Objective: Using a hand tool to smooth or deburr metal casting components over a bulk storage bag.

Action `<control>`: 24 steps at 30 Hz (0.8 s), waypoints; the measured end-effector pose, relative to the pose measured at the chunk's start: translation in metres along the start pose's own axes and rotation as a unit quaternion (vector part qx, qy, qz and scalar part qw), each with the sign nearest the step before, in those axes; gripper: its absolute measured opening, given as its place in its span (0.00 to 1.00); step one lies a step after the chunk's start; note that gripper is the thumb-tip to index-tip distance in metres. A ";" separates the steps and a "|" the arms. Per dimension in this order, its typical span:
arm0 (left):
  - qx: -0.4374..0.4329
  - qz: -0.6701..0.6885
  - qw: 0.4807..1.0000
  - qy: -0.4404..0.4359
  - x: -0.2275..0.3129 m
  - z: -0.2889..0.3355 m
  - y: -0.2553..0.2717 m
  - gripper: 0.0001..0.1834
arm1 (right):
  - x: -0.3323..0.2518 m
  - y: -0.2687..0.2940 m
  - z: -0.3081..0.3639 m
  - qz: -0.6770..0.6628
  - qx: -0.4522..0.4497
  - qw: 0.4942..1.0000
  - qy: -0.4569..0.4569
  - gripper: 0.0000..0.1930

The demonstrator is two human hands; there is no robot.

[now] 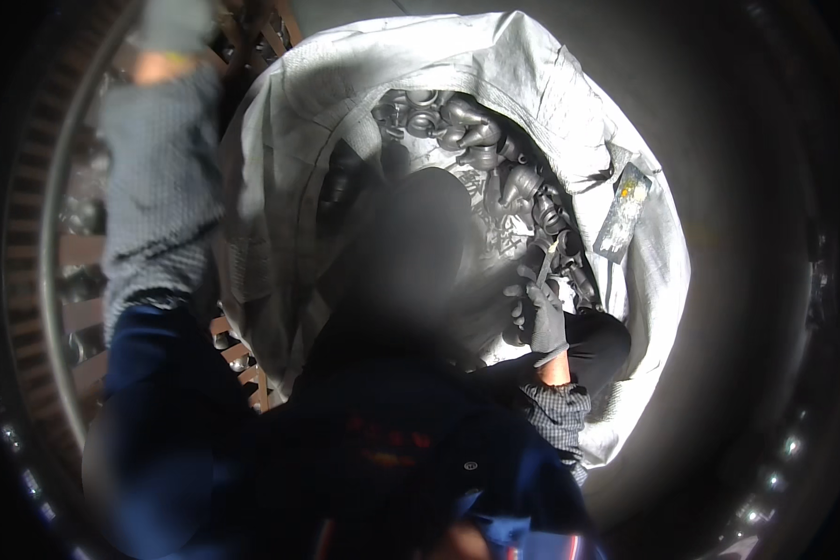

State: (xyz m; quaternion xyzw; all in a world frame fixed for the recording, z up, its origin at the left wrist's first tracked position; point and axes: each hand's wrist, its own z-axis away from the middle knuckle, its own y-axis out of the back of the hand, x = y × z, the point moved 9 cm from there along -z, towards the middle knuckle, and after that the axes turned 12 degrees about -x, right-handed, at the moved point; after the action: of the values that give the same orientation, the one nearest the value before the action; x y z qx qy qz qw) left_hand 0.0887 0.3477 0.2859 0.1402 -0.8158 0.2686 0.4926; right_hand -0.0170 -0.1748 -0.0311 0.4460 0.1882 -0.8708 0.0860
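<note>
A large white woven sack (299, 84) stands in front of me with its mouth wide. Grey elbow-shaped pipe fittings (476, 131) lie inside it, heaped along the far and right side. My right hand (549, 327), in a grey glove, is down in the sack at the right, among the fittings. Its visible fingers look stretched and apart; dark shade hides part of them. My left hand (175, 26), also gloved, is raised at the far left, outside the sack and above the slatted container. Motion smears it, so its fingers cannot be made out.
A round slatted container (51, 280) with a metal rim and brown slats stands at the left, with shiny pieces in it. A dark label (623, 213) is on the sack's right side. A broad dark shadow covers the sack's middle. Grey floor (719, 233) lies to the right.
</note>
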 end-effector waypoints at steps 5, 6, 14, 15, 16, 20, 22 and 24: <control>-0.285 -0.123 0.942 0.128 -0.178 0.133 -0.065 0.13 | 0.014 0.008 -0.001 0.006 -0.004 1.000 -0.026 0.18; -0.322 -0.183 0.929 0.019 -0.251 0.153 -0.036 0.12 | 0.015 0.003 -0.004 0.007 -0.019 0.999 -0.026 0.18; -0.430 -0.506 0.746 0.061 -0.435 0.267 -0.024 0.15 | 0.014 0.004 -0.003 -0.036 0.024 0.998 -0.046 0.18; -0.512 -0.560 0.647 0.074 -0.447 0.277 -0.035 0.15 | 0.014 0.006 -0.003 -0.029 0.033 0.998 -0.053 0.17; -0.582 -0.606 0.536 0.084 -0.462 0.289 -0.037 0.16 | 0.016 0.004 -0.005 -0.047 0.027 0.997 -0.060 0.17; -0.482 -0.635 0.604 0.004 -0.505 0.287 -0.003 0.14 | 0.016 -0.004 -0.010 -0.068 -0.006 0.994 -0.088 0.20; -0.518 -0.643 0.564 -0.005 -0.532 0.289 -0.006 0.14 | 0.015 -0.005 -0.012 -0.061 -0.007 0.992 -0.111 0.20; -0.549 -0.652 0.523 -0.014 -0.556 0.288 -0.007 0.14 | 0.021 -0.001 -0.011 -0.038 -0.021 0.989 -0.138 0.21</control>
State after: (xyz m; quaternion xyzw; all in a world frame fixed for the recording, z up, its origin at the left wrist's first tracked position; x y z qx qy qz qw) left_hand 0.1463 0.1558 -0.3072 0.3389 -0.4893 -0.6305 0.4982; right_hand -0.0218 -0.1686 -0.0539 0.3121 0.2092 -0.9226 0.0873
